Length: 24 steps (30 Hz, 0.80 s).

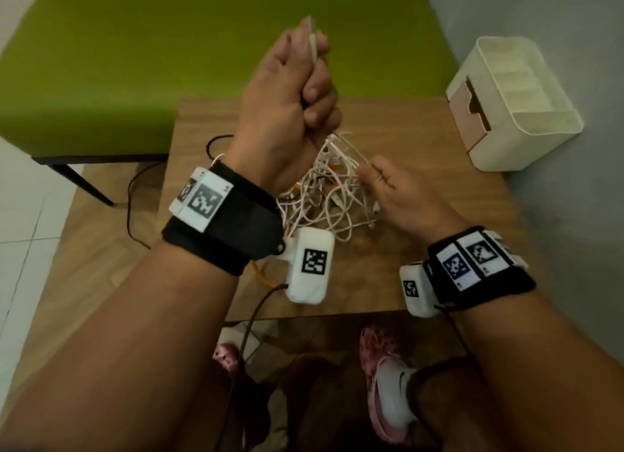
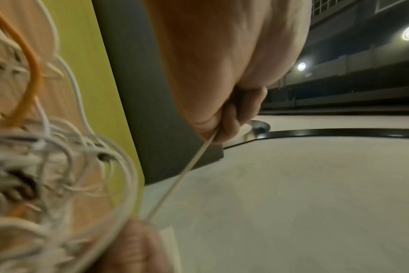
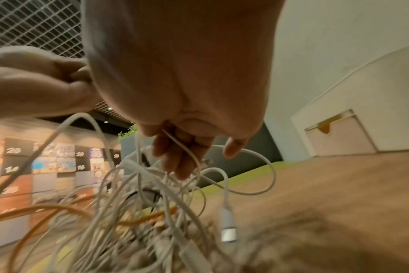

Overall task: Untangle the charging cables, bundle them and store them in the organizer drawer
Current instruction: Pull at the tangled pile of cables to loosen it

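Judging by how things lie, the job is barely begun: the cables (image 1: 324,195) sit in one white knot with an orange strand at the table's (image 1: 439,215) centre, nothing is bundled, and the organizer (image 1: 513,107) at 2 o'clock shows its drawer (image 1: 467,114) shut. One cable is being drawn free. Raised toward 12 o'clock above the knot, the left hand (image 1: 287,90) is fisted round that cable, its plug end (image 1: 312,38) poking out on top. Lower, at 3 o'clock of the knot, the right hand (image 1: 395,191) pinches a taut white strand, its other fingers half-curled among the loops. Separating, bundling and storing all remain.
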Tool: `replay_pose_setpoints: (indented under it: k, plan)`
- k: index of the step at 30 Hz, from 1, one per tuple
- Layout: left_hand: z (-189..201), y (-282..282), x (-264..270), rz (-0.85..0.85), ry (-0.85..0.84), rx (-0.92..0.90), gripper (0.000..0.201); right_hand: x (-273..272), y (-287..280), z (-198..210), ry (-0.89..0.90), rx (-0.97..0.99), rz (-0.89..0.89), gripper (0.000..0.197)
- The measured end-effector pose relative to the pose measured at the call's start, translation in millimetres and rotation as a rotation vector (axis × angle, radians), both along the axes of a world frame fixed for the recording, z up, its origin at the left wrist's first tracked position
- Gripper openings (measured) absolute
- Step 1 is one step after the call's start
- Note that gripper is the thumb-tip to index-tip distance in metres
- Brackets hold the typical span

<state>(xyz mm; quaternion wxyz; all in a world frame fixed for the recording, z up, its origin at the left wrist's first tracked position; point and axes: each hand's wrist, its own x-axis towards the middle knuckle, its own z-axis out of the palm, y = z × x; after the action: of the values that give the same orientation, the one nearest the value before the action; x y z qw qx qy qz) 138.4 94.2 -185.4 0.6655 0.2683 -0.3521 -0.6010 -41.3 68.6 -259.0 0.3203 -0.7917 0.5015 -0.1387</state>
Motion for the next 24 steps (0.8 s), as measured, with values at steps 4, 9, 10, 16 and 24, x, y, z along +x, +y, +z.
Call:
replay_pose_setpoints:
  k: [4,9,10,16,24]
  plan:
    - [-22.4,12.3,7.1,0.018,-0.252,0.097,0.032,-15.5,-4.5,16.8,-0.113,-0.118,-0.168,0.028]
    - [-35.2,31.4,-8.0,0.012,-0.845,0.085,0.02,-9.8,20.4,24.0,-0.303,-0.221,-0.19,0.006]
    - [-35.6,32.6,-12.0,-0.011,-0.915,0.048,0.02,-7.5,23.6,24.5,-0.324,-0.236,-0.189,0.009]
    - [-30.1,31.0,-14.7,0.019,-1.332,-0.061,0.024,2.1,31.0,43.4,-0.502,-0.31,-0.184,0.029]
    - [-3.4,25.8,-3.4,0.171,-0.726,-0.082,0.028,-15.6,16.9,22.9,-0.212,0.036,-0.062,0.02]
